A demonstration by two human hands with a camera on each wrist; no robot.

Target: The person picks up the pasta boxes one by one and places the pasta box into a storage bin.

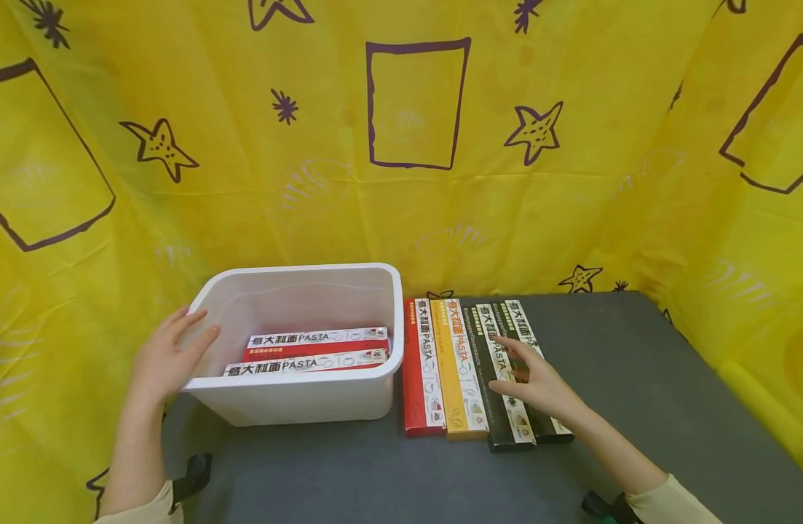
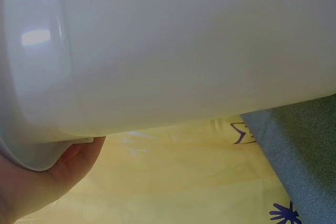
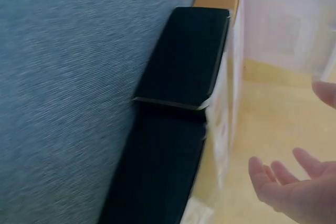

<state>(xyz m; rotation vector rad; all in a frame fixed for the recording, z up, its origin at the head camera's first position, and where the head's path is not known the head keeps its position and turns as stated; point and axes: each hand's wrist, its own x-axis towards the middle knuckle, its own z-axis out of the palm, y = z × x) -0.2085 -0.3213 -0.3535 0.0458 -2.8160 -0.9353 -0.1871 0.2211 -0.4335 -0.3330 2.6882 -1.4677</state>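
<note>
Toward the back left of the grey table (image 1: 637, 378) stands a white plastic bin (image 1: 296, 397), and we rest our left hand (image 1: 168, 356) against its left rim, fingers straight and lightly spread, steadying it without curling round it. Two red pasta boxes (image 1: 316, 351) already lie flat in the bin, one against the other, so we judge the packing as begun and well short of finished.

Just right of the bin, four more lie side by side on the table, running front to back: a red pasta box (image 1: 419, 367), touching or nearly touching the bin's wall, then a yellow pasta box (image 1: 460, 371), then two black pasta boxes (image 1: 509, 364). Our right hand (image 1: 535, 382) hovers over the black pair with fingers loosely extended and parted; it grips nothing, and we cannot tell whether the fingertips touch the cardboard.

From the left wrist we see little but the bin's blurred white wall and a thumb under its rim. The right wrist view is soft and shows only the black boxes' dark sides. Our hand covers part of the black boxes' labels, and the bin's near wall hides its floor in front of the red boxes.
</note>
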